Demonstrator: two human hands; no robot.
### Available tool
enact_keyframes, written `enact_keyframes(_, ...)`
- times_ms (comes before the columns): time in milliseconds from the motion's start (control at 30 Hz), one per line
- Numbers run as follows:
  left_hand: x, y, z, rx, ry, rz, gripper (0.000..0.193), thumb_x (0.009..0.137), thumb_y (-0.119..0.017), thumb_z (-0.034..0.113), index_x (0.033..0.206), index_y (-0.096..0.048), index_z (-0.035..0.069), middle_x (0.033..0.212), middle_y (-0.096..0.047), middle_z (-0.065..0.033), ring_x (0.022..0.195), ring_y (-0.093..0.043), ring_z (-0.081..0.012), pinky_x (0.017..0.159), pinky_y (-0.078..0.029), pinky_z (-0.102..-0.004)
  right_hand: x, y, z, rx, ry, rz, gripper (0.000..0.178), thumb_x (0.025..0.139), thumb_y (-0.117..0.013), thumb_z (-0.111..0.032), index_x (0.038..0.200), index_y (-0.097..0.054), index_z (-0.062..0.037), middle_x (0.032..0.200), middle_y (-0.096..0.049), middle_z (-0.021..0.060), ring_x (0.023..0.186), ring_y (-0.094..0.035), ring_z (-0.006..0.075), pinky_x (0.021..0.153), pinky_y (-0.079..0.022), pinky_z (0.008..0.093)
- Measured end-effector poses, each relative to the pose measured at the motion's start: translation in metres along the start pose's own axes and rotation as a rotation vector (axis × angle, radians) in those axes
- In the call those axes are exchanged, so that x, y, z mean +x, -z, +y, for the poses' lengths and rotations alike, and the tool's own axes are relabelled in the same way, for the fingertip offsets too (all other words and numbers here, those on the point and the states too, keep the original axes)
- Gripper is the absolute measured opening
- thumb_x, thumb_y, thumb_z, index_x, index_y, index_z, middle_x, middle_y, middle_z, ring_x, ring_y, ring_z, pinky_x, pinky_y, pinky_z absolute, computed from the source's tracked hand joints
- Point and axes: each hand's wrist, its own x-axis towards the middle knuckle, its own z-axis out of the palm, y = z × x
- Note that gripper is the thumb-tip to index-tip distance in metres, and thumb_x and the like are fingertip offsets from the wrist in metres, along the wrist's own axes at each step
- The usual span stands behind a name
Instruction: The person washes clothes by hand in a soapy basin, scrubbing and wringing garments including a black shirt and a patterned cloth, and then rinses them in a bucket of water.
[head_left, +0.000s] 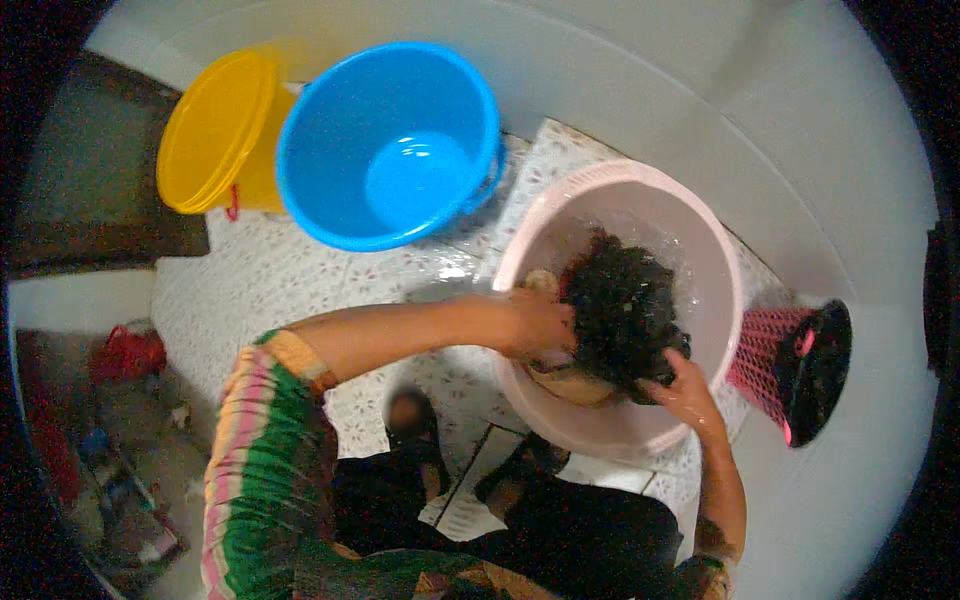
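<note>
A dark, wet cloth, bunched up, lies in a pale pink basin with water in it. My left hand reaches over the basin's left side and grips the cloth's left edge; its fingers are slightly blurred and partly hidden. At the cloth's lower right, my right hand has its fingers closed on a fold. A tan piece shows beneath the cloth near the basin's near side; I cannot make out its kind.
A blue tub stands beyond my left forearm, beside a yellow bucket. Right of the basin, a pink mesh basket with a black mouth lies tilted against the pale wall. My feet rest on the patterned tile floor.
</note>
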Motion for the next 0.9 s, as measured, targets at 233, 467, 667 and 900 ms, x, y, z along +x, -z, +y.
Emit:
enact_keyframes(233, 0.074, 0.003, -0.014, -0.229, 0.35, 0.284, 0.086, 0.075, -0.067, 0.043, 0.14, -0.025, 0.005, 0.141, -0.025, -0.0248, 0.131, -0.021, -0.0453, 0.107, -0.018, -0.0565, -0.016, -0.031, -0.063, -0.479, 0.229, 0.067, 0.04, 0.072, -0.071, -0.035, 0.095, -0.062, -0.0035, 0.091, -0.055, 0.0194, 0.088, -0.05, 0.0358, 0.075, -0.041, 0.043)
enact_keyframes(467, 0.133, -0.039, -0.034, -0.07, 0.432, 0.306, 0.072, 0.084, -0.057, 0.043, 0.14, -0.026, 0.009, 0.142, -0.024, -0.0163, 0.132, -0.02, -0.0409, 0.099, -0.02, -0.0671, 0.038, -0.085, -0.031, -0.781, 0.189, 0.055, 0.041, 0.073, -0.065, -0.041, 0.095, -0.056, -0.0069, 0.089, -0.053, 0.0157, 0.089, -0.05, 0.0343, 0.077, -0.04, 0.0448)
enact_keyframes(667, 0.116, 0.036, -0.031, -0.057, 0.566, 0.398, 0.045, 0.077, -0.06, 0.025, 0.117, -0.052, 0.005, 0.121, -0.049, -0.0199, 0.115, -0.045, -0.0367, 0.092, -0.039, -0.0547, 0.119, -0.042, 0.073, -0.559, 0.496, 0.271, 0.043, 0.078, -0.061, -0.035, 0.109, -0.058, -0.0043, 0.101, -0.058, 0.0188, 0.098, -0.053, 0.038, 0.078, -0.043, 0.0514)
enact_keyframes(900, 0.1, -0.002, -0.063, -0.084, 0.407, 0.044, 0.032, 0.074, -0.054, 0.014, 0.1, -0.058, -0.004, 0.099, -0.06, -0.0261, 0.091, -0.06, -0.0357, 0.076, -0.049, -0.0477, 0.14, -0.003, 0.068, 0.123, 0.121, 0.097, 0.035, 0.087, -0.054, -0.033, 0.103, -0.06, -0.0024, 0.093, -0.061, 0.0089, 0.085, -0.056, 0.0254, 0.075, -0.046, 0.0379)
